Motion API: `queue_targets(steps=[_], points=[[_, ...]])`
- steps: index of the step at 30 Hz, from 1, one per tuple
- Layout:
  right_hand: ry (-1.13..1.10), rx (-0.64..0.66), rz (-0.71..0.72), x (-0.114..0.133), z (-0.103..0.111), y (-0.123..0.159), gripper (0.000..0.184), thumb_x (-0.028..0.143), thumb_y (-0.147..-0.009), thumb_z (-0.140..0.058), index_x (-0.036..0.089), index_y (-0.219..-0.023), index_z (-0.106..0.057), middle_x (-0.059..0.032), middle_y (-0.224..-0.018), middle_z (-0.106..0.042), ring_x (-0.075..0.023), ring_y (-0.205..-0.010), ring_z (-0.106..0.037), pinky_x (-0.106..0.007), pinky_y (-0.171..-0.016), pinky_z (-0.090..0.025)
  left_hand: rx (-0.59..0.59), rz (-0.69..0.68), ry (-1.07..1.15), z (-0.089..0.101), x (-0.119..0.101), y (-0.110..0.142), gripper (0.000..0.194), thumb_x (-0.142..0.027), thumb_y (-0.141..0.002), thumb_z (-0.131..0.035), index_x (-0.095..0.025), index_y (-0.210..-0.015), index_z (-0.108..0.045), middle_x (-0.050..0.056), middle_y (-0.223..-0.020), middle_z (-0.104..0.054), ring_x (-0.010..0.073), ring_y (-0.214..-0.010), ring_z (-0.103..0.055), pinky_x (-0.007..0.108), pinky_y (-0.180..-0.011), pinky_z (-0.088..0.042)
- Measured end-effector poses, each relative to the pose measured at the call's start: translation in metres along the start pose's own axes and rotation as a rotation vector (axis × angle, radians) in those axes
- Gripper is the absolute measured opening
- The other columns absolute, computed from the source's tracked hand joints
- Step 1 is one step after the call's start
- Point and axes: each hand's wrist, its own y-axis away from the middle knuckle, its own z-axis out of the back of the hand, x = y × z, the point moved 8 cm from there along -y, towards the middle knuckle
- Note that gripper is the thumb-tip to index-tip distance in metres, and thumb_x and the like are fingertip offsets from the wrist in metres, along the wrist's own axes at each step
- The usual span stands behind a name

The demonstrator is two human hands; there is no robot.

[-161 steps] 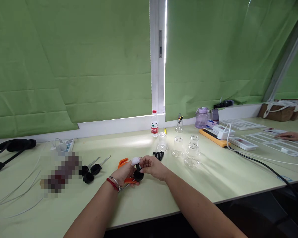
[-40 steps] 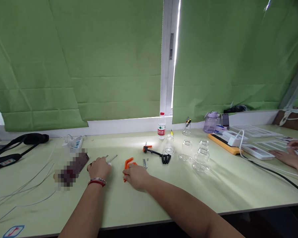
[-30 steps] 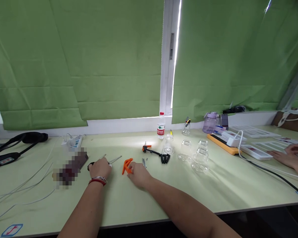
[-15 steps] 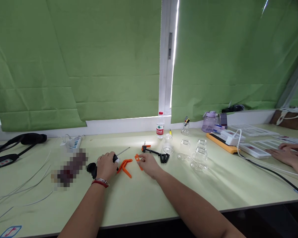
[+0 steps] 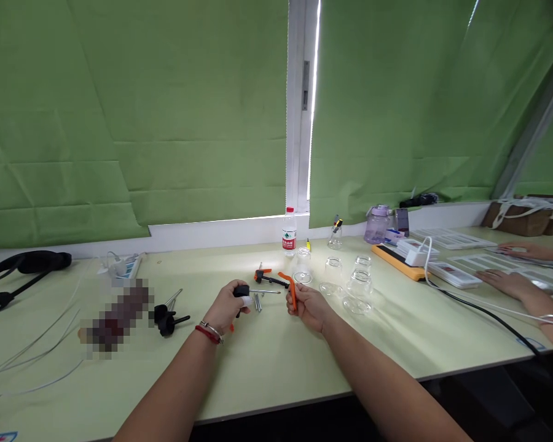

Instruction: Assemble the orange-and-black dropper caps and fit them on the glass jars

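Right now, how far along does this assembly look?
One black-and-orange unit lies assembled near the glass jars. In hand: the left hand holds a black-handled piece with a metal rod, the right hand an orange handle; they are apart. Left: black-handled rods and loose pins on the table.

Black-handled screwdriver (image 5: 251, 291) is held up off the table, its metal shaft lying level, pointing right. Orange plastic lever (image 5: 290, 290) is angled, lifted just beside the tip.
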Motion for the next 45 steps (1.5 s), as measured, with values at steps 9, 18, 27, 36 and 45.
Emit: queue_targets(steps=[9,18,27,36,45], points=[[0.070,0.034,-0.080,-0.025,-0.001,-0.006,0.020,0.034,-0.075,-0.058,0.019,-0.084,-0.048,0.0050,-0.056,-0.049,-0.0073,-0.045,-0.040,-0.020,-0.044,-0.024,0.069,-0.065,0.129,-0.010,0.011,0.007,0.039,-0.026,-0.060,-0.070,-0.019,-0.093,-0.051,-0.002,-0.078,-0.055,0.0075,-0.053,-0.054,0.023,-0.055,-0.045],[0.050,0.147,-0.025,-0.024,-0.012,0.000,0.027,0.039,-0.073,-0.063,0.020,-0.085,-0.047,0.0044,-0.059,-0.050,-0.0078,-0.048,-0.042,-0.020,-0.045,-0.026,0.118,-0.055,0.154,-0.019,0.004,0.019,0.036,-0.024,-0.060,-0.068,-0.021,-0.090,-0.049,0.001,-0.086,-0.058,0.0091,-0.060,-0.054,0.019,-0.047,-0.043],[0.027,0.156,-0.023,-0.020,-0.014,0.002,0.027,0.038,-0.073,-0.063,0.020,-0.084,-0.047,0.0042,-0.059,-0.050,-0.0079,-0.048,-0.041,-0.021,-0.046,-0.025,0.185,-0.019,0.139,-0.025,0.013,0.019,0.035,-0.026,-0.065,-0.067,-0.024,-0.093,-0.048,-0.004,-0.082,-0.058,0.0036,-0.042,-0.046,0.017,-0.037,-0.036],[-0.036,0.188,-0.020,-0.019,-0.015,0.004,0.020,0.030,-0.074,-0.060,0.020,-0.084,-0.046,0.0038,-0.057,-0.051,-0.0085,-0.047,-0.043,-0.021,-0.045,-0.026,0.216,0.003,0.204,-0.032,0.008,0.025,0.035,-0.028,-0.067,-0.068,-0.022,-0.094,-0.047,-0.004,-0.070,-0.056,0.0066,-0.042,-0.049,0.021,-0.039,-0.041],[-0.133,0.177,-0.087,-0.021,-0.010,0.002,0.018,0.022,-0.073,-0.059,0.020,-0.085,-0.047,0.0056,-0.055,-0.047,-0.0069,-0.043,-0.039,-0.020,-0.040,-0.019,0.258,-0.025,0.194,-0.038,0.011,0.024,0.036,-0.025,-0.069,-0.066,-0.022,-0.099,-0.046,-0.003,-0.073,-0.057,0.0077,-0.043,-0.050,0.022,-0.039,-0.043]])
